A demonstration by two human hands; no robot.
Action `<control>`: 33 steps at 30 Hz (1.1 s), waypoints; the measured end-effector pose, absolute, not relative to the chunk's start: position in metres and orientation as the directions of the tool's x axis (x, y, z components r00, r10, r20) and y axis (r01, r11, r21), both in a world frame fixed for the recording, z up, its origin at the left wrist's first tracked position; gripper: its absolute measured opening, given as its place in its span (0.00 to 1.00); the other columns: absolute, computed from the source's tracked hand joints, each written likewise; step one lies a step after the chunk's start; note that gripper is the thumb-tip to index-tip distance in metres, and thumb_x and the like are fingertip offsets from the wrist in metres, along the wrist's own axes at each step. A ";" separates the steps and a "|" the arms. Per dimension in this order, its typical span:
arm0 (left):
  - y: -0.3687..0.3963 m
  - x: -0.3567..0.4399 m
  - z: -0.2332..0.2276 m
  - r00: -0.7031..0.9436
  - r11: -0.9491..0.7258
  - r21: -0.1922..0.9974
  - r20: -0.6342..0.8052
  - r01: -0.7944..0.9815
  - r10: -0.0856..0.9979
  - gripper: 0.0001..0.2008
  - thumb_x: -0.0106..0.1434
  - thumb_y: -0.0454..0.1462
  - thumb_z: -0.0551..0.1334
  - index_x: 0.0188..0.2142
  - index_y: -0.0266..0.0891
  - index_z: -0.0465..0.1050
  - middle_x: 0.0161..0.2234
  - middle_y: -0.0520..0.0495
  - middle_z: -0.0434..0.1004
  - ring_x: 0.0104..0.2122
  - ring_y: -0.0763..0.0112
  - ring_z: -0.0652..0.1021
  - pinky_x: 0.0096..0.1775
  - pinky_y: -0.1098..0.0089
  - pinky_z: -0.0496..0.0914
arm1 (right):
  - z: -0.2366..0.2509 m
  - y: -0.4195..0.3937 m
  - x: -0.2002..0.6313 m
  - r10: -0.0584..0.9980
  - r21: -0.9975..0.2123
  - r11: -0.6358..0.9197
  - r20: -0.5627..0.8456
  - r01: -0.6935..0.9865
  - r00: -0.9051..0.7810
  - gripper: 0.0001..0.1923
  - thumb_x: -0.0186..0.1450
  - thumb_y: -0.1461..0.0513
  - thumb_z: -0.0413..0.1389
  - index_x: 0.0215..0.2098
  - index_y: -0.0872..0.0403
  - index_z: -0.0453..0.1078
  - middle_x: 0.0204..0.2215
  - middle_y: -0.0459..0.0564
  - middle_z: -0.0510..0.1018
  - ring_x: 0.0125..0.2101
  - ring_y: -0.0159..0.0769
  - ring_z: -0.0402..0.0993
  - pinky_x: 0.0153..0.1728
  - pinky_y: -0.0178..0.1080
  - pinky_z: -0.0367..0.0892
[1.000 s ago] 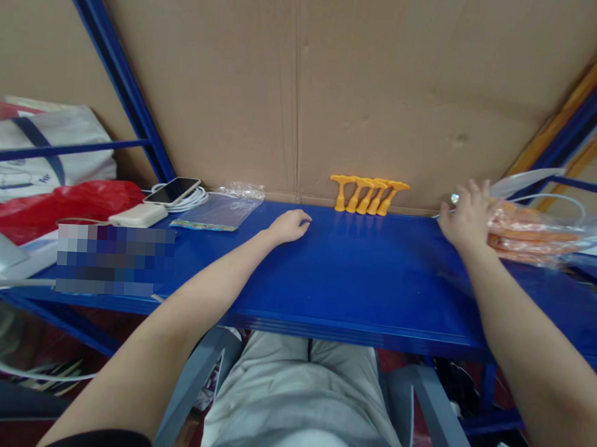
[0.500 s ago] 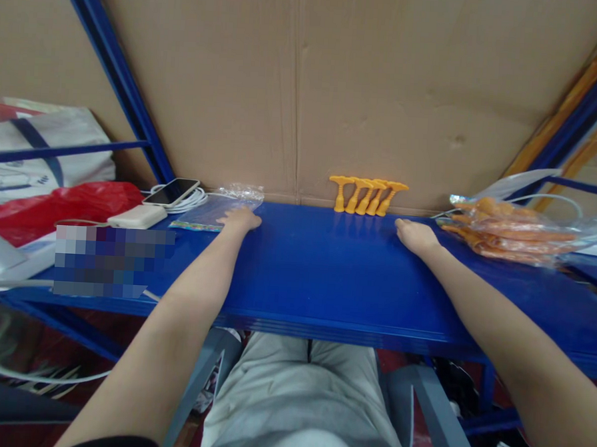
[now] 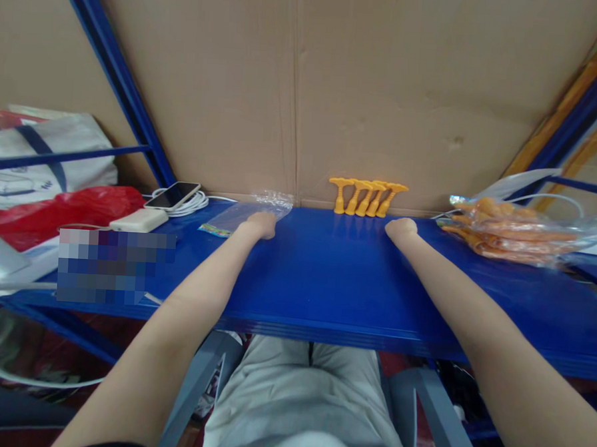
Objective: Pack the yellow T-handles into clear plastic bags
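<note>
My left hand (image 3: 262, 224) is closed on the near right part of a clear plastic bag (image 3: 231, 215), which lies flat on the blue table with a coloured strip along its left end. My right hand (image 3: 401, 229) rests on the table with curled fingers; whether anything is inside them is hidden. Just left of and beyond it, several yellow-orange plastic pieces shaped like small hammers (image 3: 364, 199) stand in a row by the cardboard, some tilted to the right. Neither hand touches them.
On the right lie clear bags of orange items (image 3: 516, 228). At left are a phone (image 3: 174, 195) on a coiled white cable, a white block (image 3: 139, 220), a red plastic bag (image 3: 89, 206) and a pale cloth bag (image 3: 72, 148). Cardboard (image 3: 366, 87) walls the back; blue posts (image 3: 116, 74) frame the table.
My left hand has slid to the right, its fingers drawn in, and the clear bag has shifted right with it. My right hand has moved slightly left, still closed.
</note>
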State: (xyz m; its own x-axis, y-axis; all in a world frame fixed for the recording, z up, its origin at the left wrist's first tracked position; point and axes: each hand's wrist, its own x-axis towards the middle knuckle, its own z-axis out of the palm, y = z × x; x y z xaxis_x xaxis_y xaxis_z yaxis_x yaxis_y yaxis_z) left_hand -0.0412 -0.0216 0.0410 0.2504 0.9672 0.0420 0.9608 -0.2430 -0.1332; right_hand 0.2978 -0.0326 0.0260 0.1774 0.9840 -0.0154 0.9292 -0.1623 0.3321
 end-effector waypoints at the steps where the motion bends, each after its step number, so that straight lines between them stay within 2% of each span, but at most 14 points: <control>1: -0.027 -0.037 0.044 0.227 -0.225 -0.194 -0.011 0.955 0.974 0.22 0.52 0.30 0.62 0.48 0.34 0.77 0.46 0.33 0.79 0.47 0.54 0.79 0.47 0.69 0.72 | 0.026 -0.029 0.296 0.982 0.334 -0.168 -0.022 0.928 0.186 0.24 0.64 0.74 0.42 0.51 0.66 0.74 0.50 0.70 0.75 0.48 0.50 0.76 0.41 0.49 0.72; 3: -0.036 -0.029 0.049 0.265 -0.269 -0.230 -0.050 0.935 0.963 0.24 0.52 0.27 0.60 0.50 0.31 0.75 0.50 0.31 0.77 0.49 0.53 0.78 0.48 0.68 0.72 | 0.026 -0.024 0.294 0.978 0.334 -0.184 -0.030 0.924 0.206 0.23 0.63 0.74 0.43 0.50 0.66 0.74 0.49 0.71 0.76 0.46 0.52 0.77 0.38 0.51 0.73; 6: -0.047 -0.017 0.051 0.362 -0.362 -0.198 -0.039 0.911 0.931 0.27 0.52 0.24 0.58 0.52 0.34 0.74 0.52 0.34 0.76 0.51 0.55 0.77 0.50 0.68 0.70 | 0.028 -0.019 0.294 0.975 0.326 -0.202 -0.025 0.923 0.222 0.22 0.63 0.74 0.45 0.50 0.64 0.75 0.48 0.70 0.77 0.44 0.54 0.78 0.36 0.53 0.74; 9: -0.054 -0.005 0.046 0.499 -0.496 -0.094 0.019 0.864 0.866 0.28 0.53 0.22 0.56 0.52 0.38 0.74 0.53 0.39 0.76 0.54 0.60 0.75 0.52 0.70 0.68 | 0.033 -0.019 0.298 0.982 0.311 -0.182 0.007 0.933 0.189 0.23 0.63 0.73 0.45 0.52 0.61 0.74 0.49 0.69 0.76 0.48 0.52 0.76 0.40 0.53 0.73; 12: -0.058 0.006 0.041 0.605 -0.603 -0.042 0.041 0.796 0.795 0.28 0.53 0.21 0.55 0.51 0.39 0.75 0.53 0.43 0.77 0.53 0.64 0.76 0.52 0.70 0.68 | 0.044 -0.021 0.301 0.988 0.298 -0.153 0.052 0.942 0.144 0.23 0.64 0.71 0.46 0.54 0.61 0.72 0.50 0.68 0.76 0.52 0.49 0.73 0.46 0.48 0.70; 16: -0.060 0.015 0.039 0.689 -0.693 0.058 0.071 0.719 0.721 0.26 0.50 0.20 0.55 0.44 0.39 0.79 0.46 0.46 0.81 0.47 0.67 0.79 0.49 0.72 0.71 | 0.062 -0.022 0.293 0.968 0.251 -0.142 0.236 0.957 0.082 0.20 0.66 0.67 0.45 0.51 0.62 0.73 0.47 0.68 0.78 0.50 0.49 0.74 0.46 0.44 0.68; 20: -0.059 0.015 0.042 0.718 -0.723 0.154 0.098 0.673 0.689 0.22 0.49 0.21 0.55 0.35 0.39 0.82 0.36 0.48 0.84 0.38 0.68 0.82 0.42 0.73 0.73 | 0.075 -0.018 0.277 0.895 0.242 -0.098 0.445 0.965 -0.021 0.21 0.69 0.65 0.40 0.50 0.63 0.71 0.43 0.68 0.78 0.46 0.50 0.74 0.43 0.44 0.66; 23: -0.060 0.013 0.045 0.719 -0.725 0.131 0.096 0.676 0.688 0.19 0.49 0.21 0.56 0.30 0.38 0.81 0.32 0.47 0.84 0.36 0.66 0.82 0.41 0.70 0.72 | 0.078 -0.013 0.264 0.822 0.296 0.016 0.540 0.955 -0.181 0.20 0.68 0.64 0.41 0.50 0.64 0.68 0.45 0.68 0.75 0.47 0.51 0.70 0.42 0.44 0.62; 26: -0.060 0.010 0.048 0.697 -0.702 0.049 0.091 0.710 0.711 0.16 0.50 0.22 0.56 0.26 0.39 0.80 0.31 0.46 0.83 0.36 0.64 0.81 0.48 0.63 0.70 | 0.076 -0.004 0.251 0.762 0.365 0.121 0.561 0.923 -0.322 0.19 0.67 0.65 0.42 0.50 0.63 0.66 0.47 0.66 0.72 0.49 0.51 0.66 0.46 0.45 0.58; 29: -0.059 0.004 0.050 0.645 -0.642 -0.062 0.099 0.764 0.758 0.14 0.50 0.24 0.57 0.23 0.40 0.78 0.29 0.49 0.82 0.37 0.64 0.81 0.59 0.50 0.59 | 0.068 0.006 0.237 0.761 0.377 0.179 0.532 0.909 -0.371 0.19 0.67 0.66 0.41 0.52 0.62 0.65 0.49 0.63 0.71 0.49 0.49 0.64 0.48 0.47 0.55; 33: -0.055 -0.006 0.051 0.538 -0.520 -0.150 0.123 0.841 0.834 0.13 0.54 0.27 0.57 0.26 0.40 0.78 0.29 0.48 0.82 0.41 0.61 0.80 0.61 0.40 0.49 | 0.053 0.018 0.221 0.779 0.354 0.179 0.519 0.918 -0.351 0.20 0.68 0.66 0.42 0.55 0.61 0.64 0.53 0.63 0.69 0.51 0.49 0.62 0.51 0.49 0.53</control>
State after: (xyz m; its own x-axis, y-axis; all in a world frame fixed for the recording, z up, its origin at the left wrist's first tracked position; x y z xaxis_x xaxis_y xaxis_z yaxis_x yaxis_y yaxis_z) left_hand -0.0059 -0.0551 0.0512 0.5376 0.8341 0.1232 0.8410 -0.5199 -0.1499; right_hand 0.2206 0.0179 0.0530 -0.3515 0.7790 0.5193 0.9182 0.1786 0.3536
